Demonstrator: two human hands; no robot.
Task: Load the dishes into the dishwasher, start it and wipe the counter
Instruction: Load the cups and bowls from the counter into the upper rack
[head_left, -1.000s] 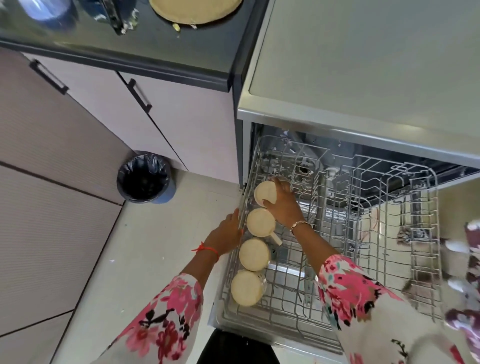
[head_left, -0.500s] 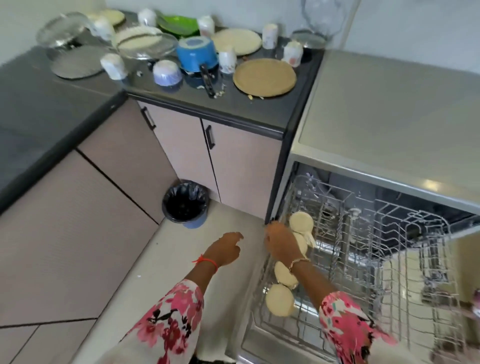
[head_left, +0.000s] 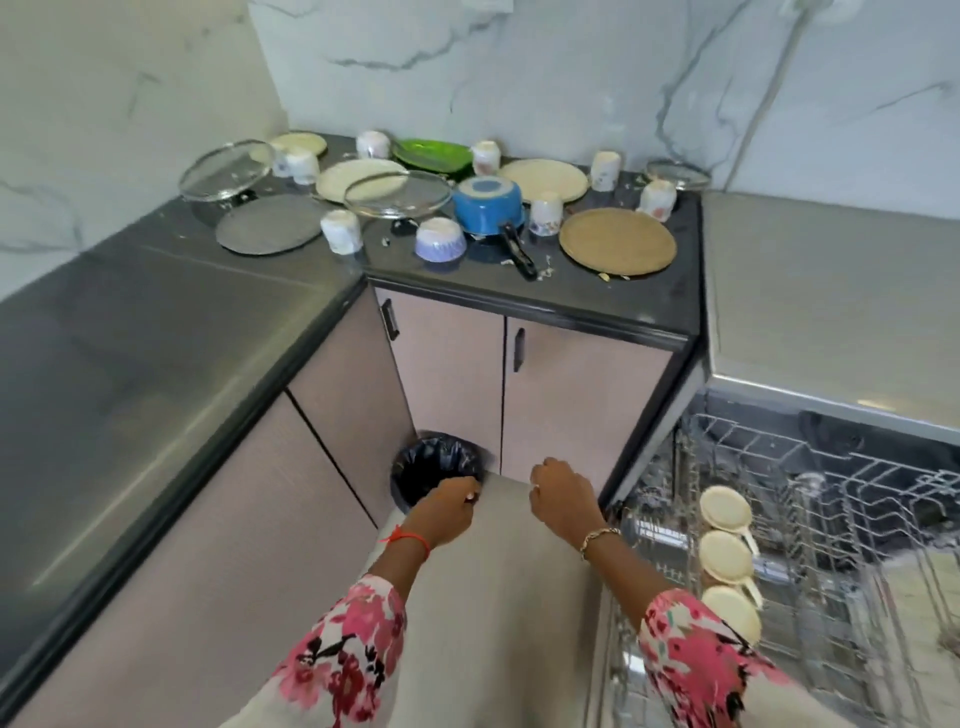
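**Three cups in the rack, lots more on the table**

Three pale cups (head_left: 725, 557) sit in a row down the left side of the dishwasher rack (head_left: 857, 519). They are bottom up, most likely so that the water can run out of them. The rack is pulled out, which makes it easy to reach.

Most of the dishes are on the dark table (head_left: 156, 332), in the far corner by the wall. There is a blue pot (head_left: 488, 201) turned upside down, a brown plate (head_left: 618, 240), two glass lids (head_left: 397, 193), a green dish (head_left: 428, 154) and some small cups (head_left: 545, 213) with flowers on them. Crumbs (head_left: 545, 273) lie by the pot handle. The pile is close to the dishwasher, so each dish is a short trip away.

Both hands are in the air over the floor (head_left: 493, 597), between the table and the rack. The left hand (head_left: 444, 512) is in front of the black bin (head_left: 434, 462). Its fingers are loosely bent, and it holds nothing. The right hand (head_left: 563, 501) is just beside the corner of the rack. Its fingers are loosely bent too, and it holds and touches nothing.

With both hands free, it looks like the person is about to fetch the next dish. Starting the dishwasher and wiping the table are not yet done.
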